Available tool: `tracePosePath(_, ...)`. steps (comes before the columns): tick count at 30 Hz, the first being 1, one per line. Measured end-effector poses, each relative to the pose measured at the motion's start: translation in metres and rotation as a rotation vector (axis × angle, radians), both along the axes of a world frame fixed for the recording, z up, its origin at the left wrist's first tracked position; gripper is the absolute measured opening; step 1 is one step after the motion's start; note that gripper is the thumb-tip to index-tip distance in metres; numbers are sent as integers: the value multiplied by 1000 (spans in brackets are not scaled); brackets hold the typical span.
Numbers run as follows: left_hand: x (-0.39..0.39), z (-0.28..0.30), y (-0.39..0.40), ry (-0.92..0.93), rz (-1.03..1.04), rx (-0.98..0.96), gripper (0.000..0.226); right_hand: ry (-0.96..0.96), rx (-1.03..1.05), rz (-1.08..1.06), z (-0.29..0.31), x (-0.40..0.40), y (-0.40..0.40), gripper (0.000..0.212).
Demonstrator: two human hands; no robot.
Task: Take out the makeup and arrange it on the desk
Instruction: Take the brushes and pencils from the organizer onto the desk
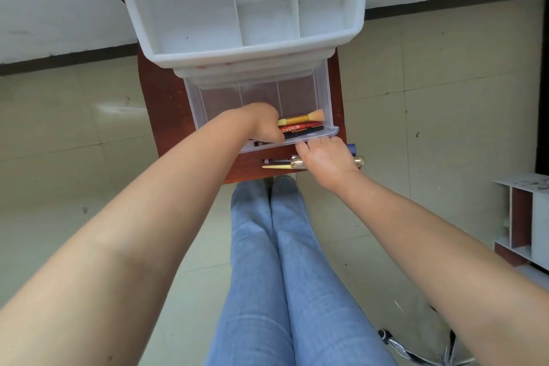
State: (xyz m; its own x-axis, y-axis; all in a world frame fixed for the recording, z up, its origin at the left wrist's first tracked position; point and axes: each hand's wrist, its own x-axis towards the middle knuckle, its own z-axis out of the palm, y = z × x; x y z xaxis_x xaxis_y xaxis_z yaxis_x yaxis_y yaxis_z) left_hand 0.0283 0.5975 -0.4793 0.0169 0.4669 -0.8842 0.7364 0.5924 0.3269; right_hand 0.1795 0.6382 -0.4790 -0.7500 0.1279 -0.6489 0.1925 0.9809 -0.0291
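A clear plastic drawer [323,92] stands pulled out of a white organizer [184,9] on a small red-brown desk [166,92]. In its front lie a yellow brush [303,118], a red tube [303,126] and a black pencil [306,131]. My left hand [263,125] reaches into the drawer, fingers curled down over the items; what it grips is hidden. My right hand [325,157] rests at the drawer's front lip, over a gold tube [298,163] on the desk. A black pencil [276,161] and a gold stick [276,167] lie beside it.
The organizer's top tray has several bare compartments. A dark blue object [352,149] peeks out right of my right hand. The desk's near edge is just past the laid-out items; my jeans-clad legs [282,261] are below. A shelf unit [523,217] stands at right.
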Motion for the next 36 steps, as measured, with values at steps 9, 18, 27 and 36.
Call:
tracePosePath(9, -2, -7, 0, -79, 38, -17, 17, -83, -36, -47, 10, -2, 5, 40)
tracePosePath(18, -19, -5, -18, -9, 164, 68, 21, -94, -20, -85, 7, -5, 12, 43)
tracePosePath(27, -18, 1, -27, -5, 247, 112, 35, -111, -24, -100, 9, -8, 8, 46)
tracePosePath(36, -17, -3, -21, -32, 152, 64, 31, -113, -24, -53, 9, -13, 12, 44)
